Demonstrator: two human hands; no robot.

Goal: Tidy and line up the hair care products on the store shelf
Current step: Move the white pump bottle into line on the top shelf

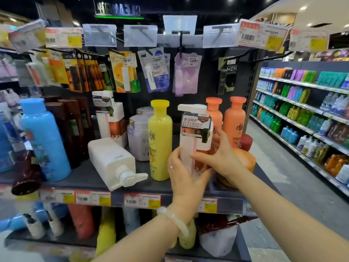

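Note:
I hold a white pump bottle (190,140) with a "Luxurious Repairing" tag upright over the dark shelf (90,178). My left hand (181,171) grips its lower left side, and my right hand (217,157) wraps its right side. A yellow bottle (160,140) stands just left of it. Two orange bottles (234,118) stand behind, and another orange bottle (243,163) lies on its side under my right wrist. A second white pump bottle (111,161) lies flat on the shelf, nozzle toward the front edge. A matching tagged pump bottle (111,118) stands at the back.
A blue bottle (43,140) and dark brown bottles (73,125) fill the shelf's left part; one brown bottle (26,174) tips over the front edge. Small carded items hang on hooks (124,70) above. More bottles sit on the lower shelf (83,220). An aisle with stocked shelves (302,114) runs on the right.

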